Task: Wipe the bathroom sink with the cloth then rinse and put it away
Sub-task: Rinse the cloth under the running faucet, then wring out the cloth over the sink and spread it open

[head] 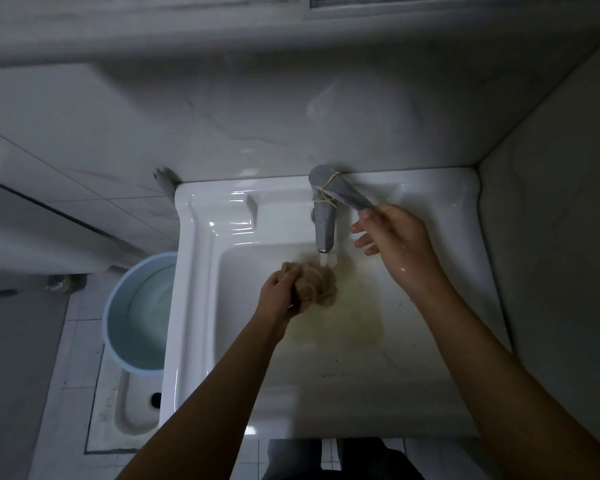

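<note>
A white bathroom sink [201,306] seen from above. The left hand [281,299] has its fingers [293,271] clenched around a bunched tan cloth [321,284], held in the basin under the running tap [324,223] at 12 o'clock. The right hand [395,240], fingers spread loose, touches the tap's lever [350,194]. A blue bucket [118,306] stands at 9 o'clock.

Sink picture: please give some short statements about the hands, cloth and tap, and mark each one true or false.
1. The left hand holds the bunched cloth under the faucet. True.
2. No water leaves the spout. False: a stream falls onto the cloth.
3. The right hand touches the faucet lever. True.
4. The bucket stands inside the sink. False: it stands on the floor, left of the sink.
5. The basin is spotless. False: yellowish-brown water stains it.
</note>
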Action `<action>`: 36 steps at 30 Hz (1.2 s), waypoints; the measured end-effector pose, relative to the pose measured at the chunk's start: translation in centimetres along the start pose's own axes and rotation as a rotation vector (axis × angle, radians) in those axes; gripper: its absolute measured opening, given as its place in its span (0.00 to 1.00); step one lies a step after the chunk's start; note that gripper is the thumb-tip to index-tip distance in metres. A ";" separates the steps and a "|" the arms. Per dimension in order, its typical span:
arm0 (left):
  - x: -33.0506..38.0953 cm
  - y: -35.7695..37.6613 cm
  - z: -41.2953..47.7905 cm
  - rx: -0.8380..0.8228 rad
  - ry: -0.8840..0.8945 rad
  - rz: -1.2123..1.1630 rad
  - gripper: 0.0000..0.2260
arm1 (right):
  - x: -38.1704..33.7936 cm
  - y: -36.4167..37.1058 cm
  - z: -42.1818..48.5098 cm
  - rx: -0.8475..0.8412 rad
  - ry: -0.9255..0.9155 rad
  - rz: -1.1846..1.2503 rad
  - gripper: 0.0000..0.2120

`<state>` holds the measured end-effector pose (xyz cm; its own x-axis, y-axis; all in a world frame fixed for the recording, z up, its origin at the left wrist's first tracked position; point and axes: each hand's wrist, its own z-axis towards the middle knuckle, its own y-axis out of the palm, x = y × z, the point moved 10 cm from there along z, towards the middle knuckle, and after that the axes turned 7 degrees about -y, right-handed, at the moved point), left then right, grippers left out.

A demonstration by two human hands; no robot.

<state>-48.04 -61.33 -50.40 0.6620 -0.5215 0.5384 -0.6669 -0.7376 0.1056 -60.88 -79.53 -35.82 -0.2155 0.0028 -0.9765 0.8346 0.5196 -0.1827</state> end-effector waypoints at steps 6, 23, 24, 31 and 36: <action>-0.4 -1.5 -3.6 0.010 0.060 -0.034 0.14 | 2.5 -0.3 0.9 0.064 0.169 0.009 0.16; 0.7 -4.7 -12.9 -0.040 0.314 0.059 0.09 | 10.0 6.4 -12.8 -0.308 0.661 0.054 0.21; 0.7 -4.3 -13.1 -0.059 0.322 0.082 0.08 | 10.3 7.9 -14.6 -0.394 0.752 0.106 0.27; 2.2 -2.6 -14.0 -0.014 0.459 0.254 0.07 | 6.1 9.6 -13.9 -0.368 0.670 0.289 0.19; 4.2 -2.9 -15.5 0.105 0.799 0.453 0.23 | 5.5 8.7 -12.0 -0.249 0.525 0.304 0.13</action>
<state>-48.62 -54.70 -35.54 -0.1132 -0.3472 0.9309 -0.7444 -0.5909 -0.3109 -60.87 -64.77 -41.42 -0.2598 0.5652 -0.7830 0.7688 0.6117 0.1865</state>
